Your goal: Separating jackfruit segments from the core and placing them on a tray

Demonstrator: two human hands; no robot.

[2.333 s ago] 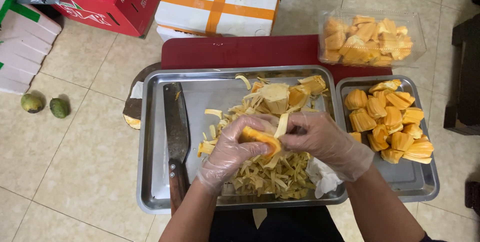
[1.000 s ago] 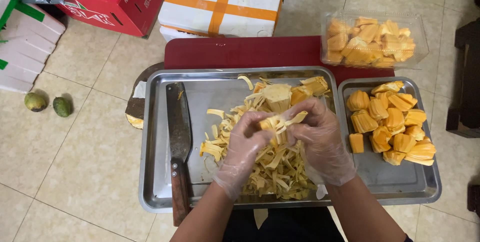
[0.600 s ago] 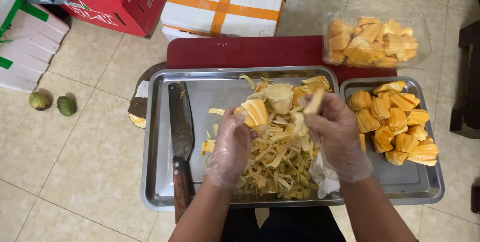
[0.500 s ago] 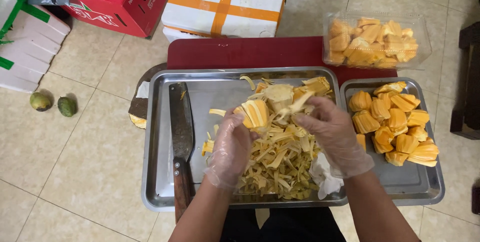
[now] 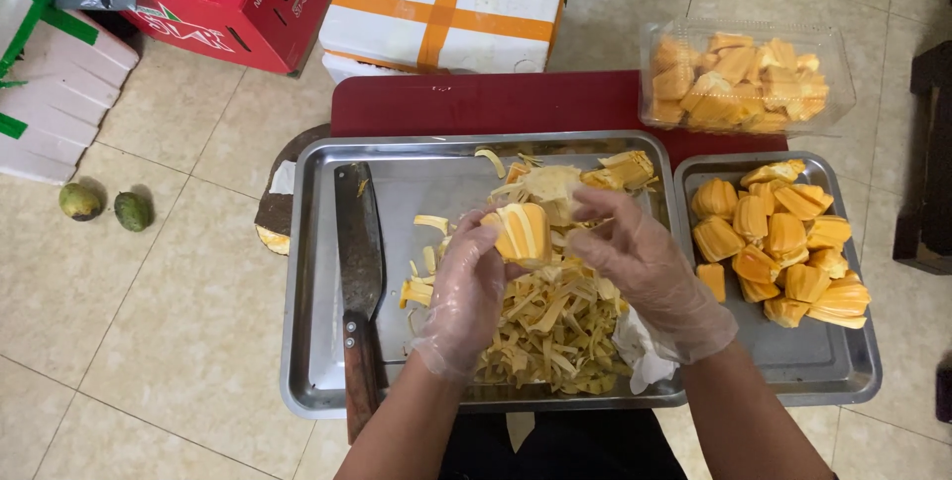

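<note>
One jackfruit pod between left fingers.

Both hands, the left hand and the right hand, wore thin, clear, crinkled plastic gloves. The two trays, the large tray and the small tray, were brushed metal with a dull sheen. At the left of the frame, the cleaver had a dark matt blade and a worn wooden handle. The clear tub at the upper right was glossy plastic. The floor was smooth, faintly shiny tile.
</note>
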